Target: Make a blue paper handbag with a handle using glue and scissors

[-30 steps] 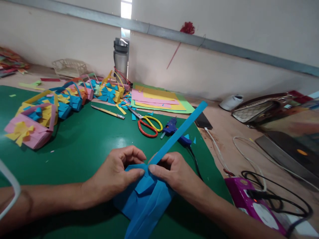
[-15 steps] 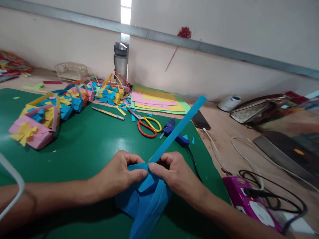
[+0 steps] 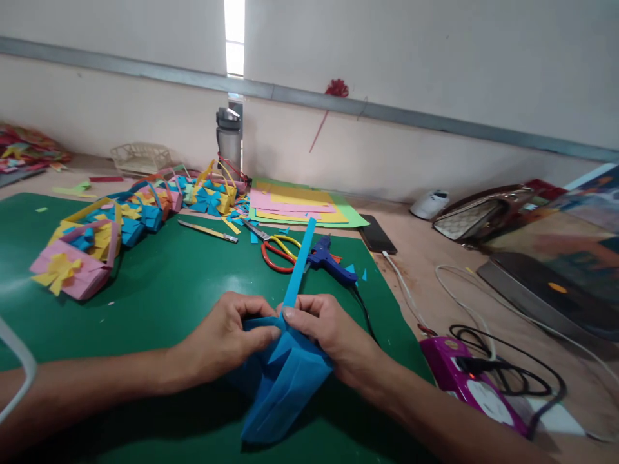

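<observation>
Left hand (image 3: 242, 332) pinches the folded paper (image 3: 285, 393), nearer right hand (image 3: 331, 328) pinches the blue strip (image 3: 300, 258) by its foot, length pointing away

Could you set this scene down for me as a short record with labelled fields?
Left hand: pinches the edge of a folded blue piece
Right hand: pinches the same piece, at the base of a blue strip
Surface: green mat
Beyond the hands: scissors, blue glue gun, craft knife
Left: small coloured bags with handles
Back: coloured sheets, grey bottle
Right: phone
</observation>
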Available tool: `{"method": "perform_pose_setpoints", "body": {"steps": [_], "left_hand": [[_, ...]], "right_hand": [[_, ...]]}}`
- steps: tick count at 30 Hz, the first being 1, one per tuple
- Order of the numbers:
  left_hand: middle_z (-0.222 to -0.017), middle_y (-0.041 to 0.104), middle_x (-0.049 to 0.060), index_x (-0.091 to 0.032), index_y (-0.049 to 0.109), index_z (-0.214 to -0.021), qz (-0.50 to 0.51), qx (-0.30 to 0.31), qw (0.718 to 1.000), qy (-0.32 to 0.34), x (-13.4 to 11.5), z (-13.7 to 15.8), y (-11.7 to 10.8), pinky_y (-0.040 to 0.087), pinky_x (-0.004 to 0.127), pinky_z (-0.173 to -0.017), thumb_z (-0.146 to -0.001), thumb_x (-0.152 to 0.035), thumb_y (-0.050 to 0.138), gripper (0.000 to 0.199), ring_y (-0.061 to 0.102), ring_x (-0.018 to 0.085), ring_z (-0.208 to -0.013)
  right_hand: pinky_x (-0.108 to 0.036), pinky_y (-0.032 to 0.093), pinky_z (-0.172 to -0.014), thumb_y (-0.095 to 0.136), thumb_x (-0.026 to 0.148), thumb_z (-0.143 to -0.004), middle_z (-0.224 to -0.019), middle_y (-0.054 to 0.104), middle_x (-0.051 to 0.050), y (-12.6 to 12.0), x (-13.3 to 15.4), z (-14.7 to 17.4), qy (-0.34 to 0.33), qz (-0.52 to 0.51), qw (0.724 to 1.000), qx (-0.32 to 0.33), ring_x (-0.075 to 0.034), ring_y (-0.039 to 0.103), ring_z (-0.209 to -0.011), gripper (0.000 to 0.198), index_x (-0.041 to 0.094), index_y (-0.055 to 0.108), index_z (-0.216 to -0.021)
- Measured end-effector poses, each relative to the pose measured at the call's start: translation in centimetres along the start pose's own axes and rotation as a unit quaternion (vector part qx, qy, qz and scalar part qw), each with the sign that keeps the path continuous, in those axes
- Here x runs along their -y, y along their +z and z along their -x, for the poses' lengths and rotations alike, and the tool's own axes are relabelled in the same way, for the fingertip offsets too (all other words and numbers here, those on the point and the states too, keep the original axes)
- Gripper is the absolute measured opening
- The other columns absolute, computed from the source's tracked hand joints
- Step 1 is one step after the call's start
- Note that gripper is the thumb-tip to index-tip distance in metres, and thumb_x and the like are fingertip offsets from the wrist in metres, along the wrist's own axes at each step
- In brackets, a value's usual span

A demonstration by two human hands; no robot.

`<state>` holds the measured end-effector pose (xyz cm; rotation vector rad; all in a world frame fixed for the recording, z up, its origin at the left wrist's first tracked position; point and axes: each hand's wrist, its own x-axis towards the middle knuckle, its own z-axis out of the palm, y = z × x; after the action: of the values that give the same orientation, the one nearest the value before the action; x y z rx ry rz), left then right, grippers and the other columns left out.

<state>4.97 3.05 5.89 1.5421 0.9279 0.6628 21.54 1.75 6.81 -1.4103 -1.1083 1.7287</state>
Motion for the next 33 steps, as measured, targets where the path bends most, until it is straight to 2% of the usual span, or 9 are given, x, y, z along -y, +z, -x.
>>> {"method": "perform_pose_setpoints", "body": {"steps": [9, 15, 20, 23, 27, 30, 33], "left_hand": [[-0.063, 0.056, -0.002, -0.013, 0.063, -0.067, -0.089, -0.031, 0.989, 0.112, -0.4, 0.4, 0.0, 0.038, 0.021, -0.060, -0.075, -0.018, 0.057, 0.011, 0.050, 0.010, -0.062], [-0.064, 0.059, 0.000, -0.014, 0.061, -0.068, -0.120, -0.052, 0.975, 0.182, -0.3, 0.6, -0.1, 0.039, 0.021, -0.061, -0.075, -0.013, 0.058, 0.008, 0.051, 0.010, -0.063], [-0.065, 0.060, 0.001, -0.016, 0.061, -0.070, -0.140, -0.062, 0.958, 0.242, -0.1, 0.8, -0.2, 0.041, 0.022, -0.061, -0.077, -0.013, 0.057, 0.009, 0.053, 0.011, -0.064], [-0.066, 0.061, 0.002, -0.017, 0.061, -0.071, -0.149, -0.068, 0.952, 0.260, -0.1, 0.7, -0.2, 0.041, 0.022, -0.060, -0.077, -0.012, 0.056, 0.009, 0.054, 0.011, -0.064], [-0.064, 0.061, 0.002, -0.017, 0.061, -0.069, -0.161, -0.077, 0.948, 0.265, -0.3, 0.6, -0.4, 0.042, 0.022, -0.059, -0.076, -0.013, 0.055, 0.011, 0.055, 0.012, -0.062], [-0.063, 0.061, 0.002, -0.017, 0.061, -0.068, -0.167, -0.084, 0.944, 0.273, -0.4, 0.6, -0.4, 0.042, 0.022, -0.059, -0.076, -0.013, 0.054, 0.011, 0.055, 0.012, -0.061], [-0.064, 0.061, 0.002, -0.017, 0.059, -0.068, -0.172, -0.084, 0.942, 0.274, -0.4, 0.7, -0.3, 0.042, 0.022, -0.059, -0.076, -0.012, 0.055, 0.010, 0.054, 0.012, -0.062]], "right_hand": [[-0.019, 0.014, -0.038, 0.074, 0.039, -0.056, -0.039, 0.032, 0.012, 0.4, 0.7, 0.6, 0.004, -0.077, 0.997, 0.028, -0.001, 0.020, -0.036, 0.037, 0.016, 0.045, -0.051], [-0.019, 0.024, -0.044, 0.076, 0.037, -0.053, -0.047, 0.043, 0.008, 0.4, 0.3, 0.8, 0.008, -0.098, 0.994, 0.046, -0.003, 0.032, -0.042, 0.032, 0.014, 0.054, -0.061], [-0.020, 0.026, -0.046, 0.077, 0.036, -0.051, -0.050, 0.044, 0.008, 0.3, 0.2, 0.8, 0.011, -0.083, 0.995, 0.062, -0.004, 0.034, -0.044, 0.034, 0.015, 0.051, -0.059], [-0.020, 0.027, -0.047, 0.078, 0.037, -0.050, -0.055, 0.048, 0.007, 0.3, 0.2, 0.8, -0.026, -0.064, 0.996, 0.051, -0.005, 0.037, -0.048, 0.037, 0.016, 0.050, -0.063], [-0.019, 0.027, -0.048, 0.079, 0.030, -0.050, -0.056, 0.047, 0.008, 0.3, 0.6, 0.7, -0.098, 0.017, 0.995, -0.025, -0.005, 0.037, -0.050, 0.037, 0.017, 0.049, -0.068], [-0.021, 0.031, -0.052, 0.074, 0.023, -0.054, -0.058, 0.047, 0.007, 0.1, 1.1, 0.8, -0.172, 0.115, 0.975, -0.077, -0.007, 0.041, -0.055, 0.027, 0.017, 0.049, -0.063], [-0.023, 0.035, -0.059, 0.066, 0.019, -0.064, -0.060, 0.053, 0.004, -0.1, 1.5, 1.2, -0.211, 0.210, 0.952, -0.077, -0.009, 0.046, -0.059, 0.014, 0.017, 0.054, -0.058]]}}
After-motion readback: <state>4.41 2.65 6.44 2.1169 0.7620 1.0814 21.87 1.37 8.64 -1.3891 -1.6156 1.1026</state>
